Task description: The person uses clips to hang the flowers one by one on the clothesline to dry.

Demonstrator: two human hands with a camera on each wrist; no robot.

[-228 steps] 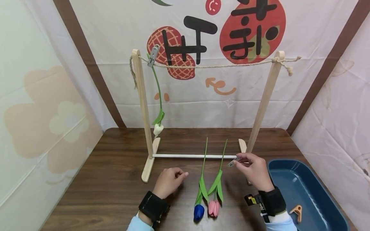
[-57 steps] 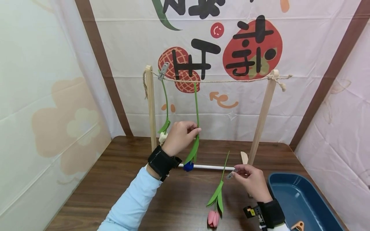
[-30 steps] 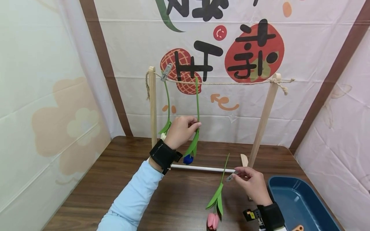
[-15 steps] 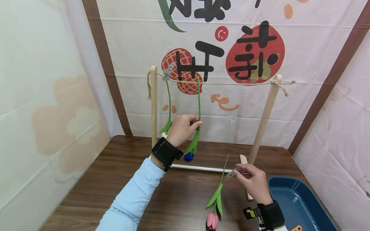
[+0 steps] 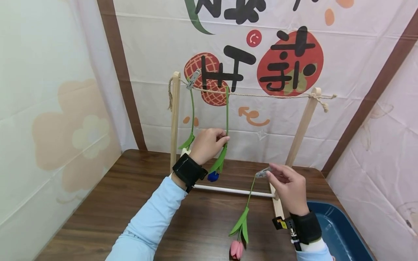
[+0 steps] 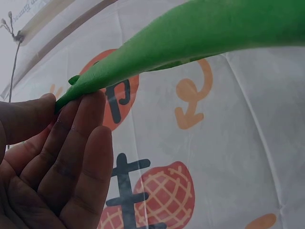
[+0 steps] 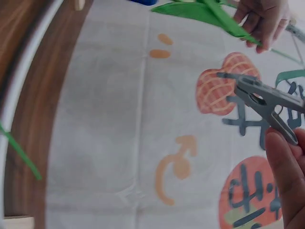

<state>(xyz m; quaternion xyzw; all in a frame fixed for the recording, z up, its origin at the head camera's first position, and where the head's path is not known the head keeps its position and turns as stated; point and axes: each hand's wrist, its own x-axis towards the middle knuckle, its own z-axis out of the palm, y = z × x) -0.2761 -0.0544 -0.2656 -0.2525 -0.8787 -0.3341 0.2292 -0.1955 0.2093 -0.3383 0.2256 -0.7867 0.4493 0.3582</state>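
Observation:
My left hand (image 5: 207,145) pinches the green stem of a blue artificial tulip (image 5: 219,161). The tulip hangs bloom down, its stem end level with the rope (image 5: 261,95); whether they touch I cannot tell. Between thumb and fingers, my right hand (image 5: 290,186) holds a grey clothespin (image 7: 267,102), above the table by the rack's right foot. A second grey clothespin (image 5: 194,79) fixes a white tulip (image 5: 192,112) to the rope's left end, partly hidden behind my left hand. On the table lies a pink tulip (image 5: 236,250), stem pointing away.
The rope runs between a left wooden post (image 5: 175,119) and a right post (image 5: 302,127), with a white rod (image 5: 235,190) joining them low down. A blue tray (image 5: 339,228) stands at the right. Behind the wooden table (image 5: 147,214) hangs a printed cloth (image 5: 163,43).
My left hand has picked up the blue tulip from the table and raised it to the rope. In the last half second my right hand has lifted slightly with the clothespin.

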